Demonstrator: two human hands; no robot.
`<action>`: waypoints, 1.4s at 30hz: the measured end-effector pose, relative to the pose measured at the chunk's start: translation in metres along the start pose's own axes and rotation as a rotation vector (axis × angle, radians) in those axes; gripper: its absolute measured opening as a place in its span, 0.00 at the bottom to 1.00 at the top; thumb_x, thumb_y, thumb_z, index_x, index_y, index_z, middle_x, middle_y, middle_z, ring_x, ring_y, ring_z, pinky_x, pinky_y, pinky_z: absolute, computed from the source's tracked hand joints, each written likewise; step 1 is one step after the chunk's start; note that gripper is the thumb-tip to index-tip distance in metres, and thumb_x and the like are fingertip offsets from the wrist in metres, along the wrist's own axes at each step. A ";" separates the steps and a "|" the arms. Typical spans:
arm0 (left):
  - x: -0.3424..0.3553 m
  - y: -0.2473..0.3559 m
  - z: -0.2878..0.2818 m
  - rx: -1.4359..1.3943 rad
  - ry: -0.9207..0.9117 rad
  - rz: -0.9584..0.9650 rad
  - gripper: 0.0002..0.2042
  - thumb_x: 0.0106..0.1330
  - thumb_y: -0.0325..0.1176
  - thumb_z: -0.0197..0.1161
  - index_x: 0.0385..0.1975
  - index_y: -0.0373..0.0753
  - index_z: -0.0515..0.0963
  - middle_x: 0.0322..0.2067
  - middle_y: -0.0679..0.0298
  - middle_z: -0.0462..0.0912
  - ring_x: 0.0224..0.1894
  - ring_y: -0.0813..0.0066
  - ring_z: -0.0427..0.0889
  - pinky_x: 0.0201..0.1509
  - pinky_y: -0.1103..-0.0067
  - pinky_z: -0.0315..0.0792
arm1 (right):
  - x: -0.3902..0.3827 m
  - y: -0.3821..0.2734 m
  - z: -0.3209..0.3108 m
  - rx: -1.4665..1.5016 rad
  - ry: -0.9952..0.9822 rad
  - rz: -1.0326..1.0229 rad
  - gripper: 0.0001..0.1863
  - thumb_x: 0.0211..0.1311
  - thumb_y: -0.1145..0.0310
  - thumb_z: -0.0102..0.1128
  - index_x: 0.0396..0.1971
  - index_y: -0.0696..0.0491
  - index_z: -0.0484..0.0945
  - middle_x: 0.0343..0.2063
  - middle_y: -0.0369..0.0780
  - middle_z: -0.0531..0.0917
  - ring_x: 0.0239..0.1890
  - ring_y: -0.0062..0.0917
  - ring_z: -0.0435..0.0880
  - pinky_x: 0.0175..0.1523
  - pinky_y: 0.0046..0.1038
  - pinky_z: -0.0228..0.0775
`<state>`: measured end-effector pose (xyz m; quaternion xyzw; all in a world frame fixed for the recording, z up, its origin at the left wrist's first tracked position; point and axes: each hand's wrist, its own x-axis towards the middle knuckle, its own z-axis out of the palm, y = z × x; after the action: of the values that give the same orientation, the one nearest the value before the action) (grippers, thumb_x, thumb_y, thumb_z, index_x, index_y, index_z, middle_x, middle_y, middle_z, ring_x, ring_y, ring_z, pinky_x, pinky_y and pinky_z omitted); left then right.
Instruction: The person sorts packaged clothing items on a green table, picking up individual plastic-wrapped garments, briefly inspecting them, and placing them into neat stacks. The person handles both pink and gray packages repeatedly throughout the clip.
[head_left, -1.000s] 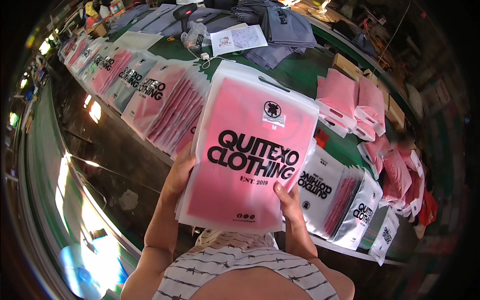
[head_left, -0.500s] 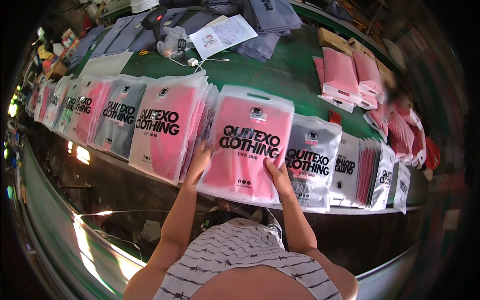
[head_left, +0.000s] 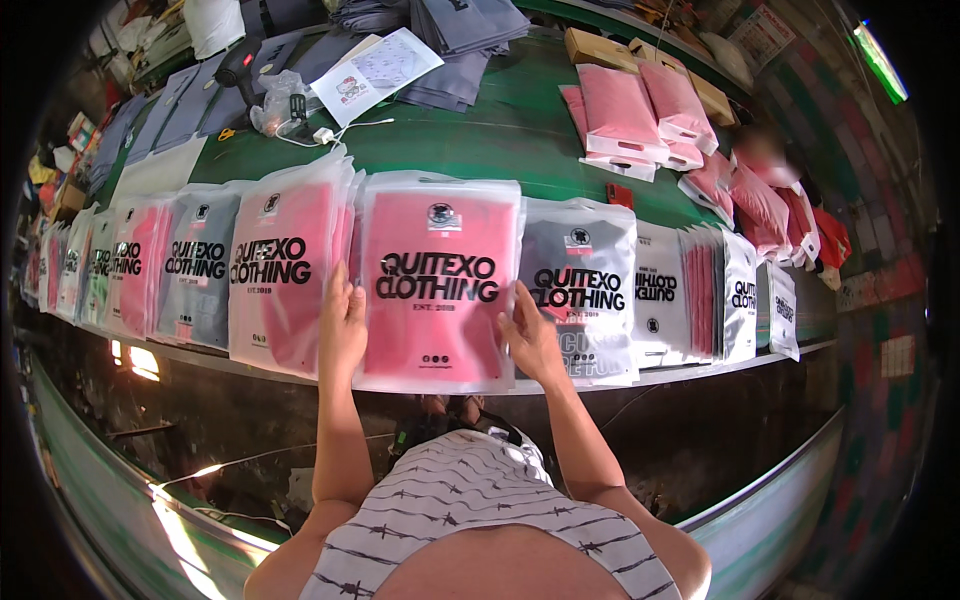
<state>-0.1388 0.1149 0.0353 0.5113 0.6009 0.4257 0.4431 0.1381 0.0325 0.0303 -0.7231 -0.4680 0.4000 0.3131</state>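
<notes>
1. Left hand (head_left: 343, 322): along the left side of the pink bag; fingers nearly straight and close together, not seen closed on anything.
2. Right hand (head_left: 532, 338): at the bag's right side, thumb towards its front; thumb and forefinger apart. Remaining fingers partly hidden; whether they grip cannot be told.
3. Pink bag (head_left: 438, 340): one, frosted, black print; upright at the near edge of the tabletop (head_left: 490, 140), about mid-length, between both hands. Status, by judgement: in line with its neighbours, placing all but done; hands not yet clear.
4. Pink stack (head_left: 272, 315): several filled bags, just left of item 3. Beyond it, a grey bundle (head_left: 197, 225) and more bundles towards the left end. Judged done: filled and stood in line.
5. Dark grey bag (head_left: 620, 260): one, just right of item 3. Then white-faced bags (head_left: 658, 270), print inverted, on towards the near right corner. Judged done likewise.
6. Flat pink bags (head_left: 620, 105): a heap, lying, right half, behind the line. Judged outstanding: filled, not stood up.
7. Printed paper (head_left: 395, 65): one sheet, far half, left of centre.
8. Grey cloth (head_left: 470, 40): stacked, far edge, no bags seen on it. Judged outstanding.
9. Cardboard box (head_left: 598, 48): far edge, right, behind the heap.
</notes>
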 end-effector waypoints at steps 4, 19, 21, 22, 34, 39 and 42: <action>-0.030 0.042 0.047 0.425 -0.160 0.717 0.25 0.69 0.37 0.63 0.66 0.40 0.71 0.68 0.51 0.69 0.70 0.50 0.67 0.72 0.54 0.60 | 0.006 0.035 -0.034 -0.628 0.520 -0.547 0.24 0.60 0.65 0.68 0.57 0.53 0.80 0.63 0.51 0.75 0.68 0.51 0.68 0.68 0.60 0.57; -0.023 0.021 0.126 1.125 -0.278 0.697 0.35 0.61 0.55 0.69 0.69 0.56 0.70 0.77 0.64 0.52 0.79 0.49 0.45 0.72 0.33 0.40 | 0.025 0.092 -0.068 -0.670 0.510 -0.257 0.39 0.58 0.43 0.66 0.70 0.37 0.69 0.75 0.48 0.57 0.74 0.59 0.52 0.66 0.76 0.46; -0.025 0.019 0.124 1.126 -0.282 0.700 0.34 0.61 0.54 0.69 0.69 0.57 0.70 0.77 0.64 0.52 0.79 0.49 0.45 0.72 0.33 0.40 | 0.023 0.085 -0.060 -0.737 0.509 -0.272 0.38 0.58 0.43 0.65 0.69 0.39 0.70 0.74 0.49 0.57 0.74 0.60 0.54 0.65 0.76 0.47; -0.025 0.018 0.124 1.127 -0.284 0.701 0.34 0.61 0.54 0.69 0.69 0.57 0.70 0.77 0.64 0.52 0.79 0.49 0.45 0.72 0.33 0.40 | 0.023 0.080 -0.057 -0.753 0.507 -0.290 0.38 0.58 0.43 0.65 0.69 0.39 0.70 0.74 0.49 0.57 0.74 0.59 0.54 0.65 0.76 0.47; -0.025 0.012 0.117 1.087 -0.279 0.725 0.34 0.62 0.53 0.68 0.70 0.56 0.69 0.77 0.63 0.52 0.80 0.50 0.44 0.71 0.32 0.39 | 0.027 0.073 -0.051 -0.725 0.470 -0.286 0.39 0.57 0.44 0.68 0.69 0.39 0.69 0.74 0.48 0.58 0.75 0.55 0.53 0.67 0.74 0.47; -0.028 0.013 0.119 1.025 -0.271 0.775 0.31 0.63 0.48 0.69 0.65 0.43 0.73 0.75 0.57 0.55 0.77 0.48 0.50 0.73 0.35 0.43 | 0.022 0.092 -0.066 -0.591 0.473 -0.275 0.39 0.62 0.46 0.66 0.71 0.43 0.68 0.74 0.52 0.59 0.76 0.53 0.54 0.71 0.67 0.45; -0.050 0.011 0.123 0.870 -0.278 0.876 0.24 0.66 0.43 0.67 0.57 0.34 0.77 0.68 0.52 0.64 0.74 0.46 0.58 0.73 0.38 0.47 | 0.013 0.100 -0.063 -0.597 0.500 -0.277 0.38 0.64 0.47 0.65 0.72 0.44 0.67 0.73 0.54 0.59 0.76 0.53 0.54 0.74 0.61 0.45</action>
<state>-0.0125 0.0734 0.0207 0.8937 0.3907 0.2139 0.0533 0.2389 0.0026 -0.0259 -0.7873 -0.5659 0.0126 0.2444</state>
